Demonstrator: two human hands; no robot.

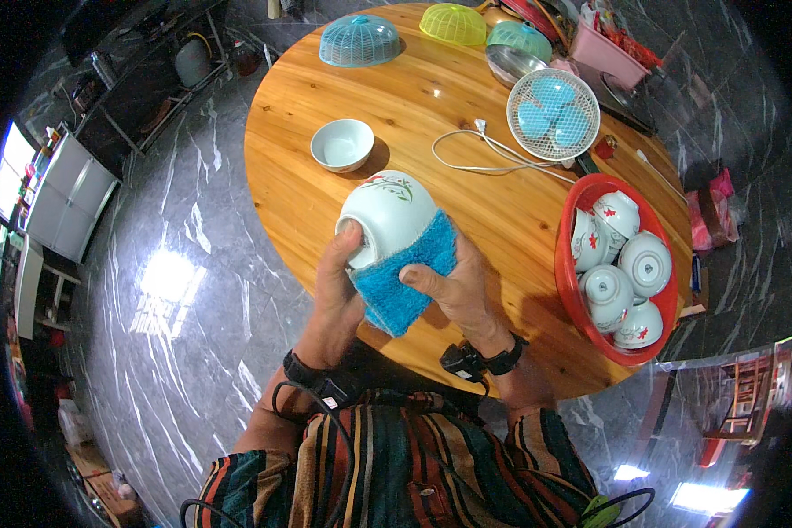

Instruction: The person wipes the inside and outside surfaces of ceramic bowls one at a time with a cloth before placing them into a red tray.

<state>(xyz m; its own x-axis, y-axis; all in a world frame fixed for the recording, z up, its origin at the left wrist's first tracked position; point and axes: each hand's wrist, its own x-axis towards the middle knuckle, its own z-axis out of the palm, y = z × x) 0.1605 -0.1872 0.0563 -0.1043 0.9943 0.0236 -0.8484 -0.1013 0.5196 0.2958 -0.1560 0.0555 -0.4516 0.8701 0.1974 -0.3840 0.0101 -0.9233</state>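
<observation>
Above the near part of the round wooden table, a white porcelain bowl (389, 211) with a red and green flower pattern is tilted on its side between both hands. My left hand (336, 277) grips it by the foot ring, thumb against the base. In my right hand (452, 284) a blue terry cloth (409, 280) is pressed on the bowl's outer wall, the thumb lying over the cloth. The right fingers are mostly hidden behind cloth and bowl. Another white bowl (342, 145) stands upright on the table beyond the left hand.
At the right, a red plastic basin (567, 297) holds several flowered bowls (645, 264). Behind it stand a small fan (553, 115) with a white cable (462, 168) and a metal bowl (511, 64). Mesh food covers (360, 43) line the far side of the wooden table (290, 125).
</observation>
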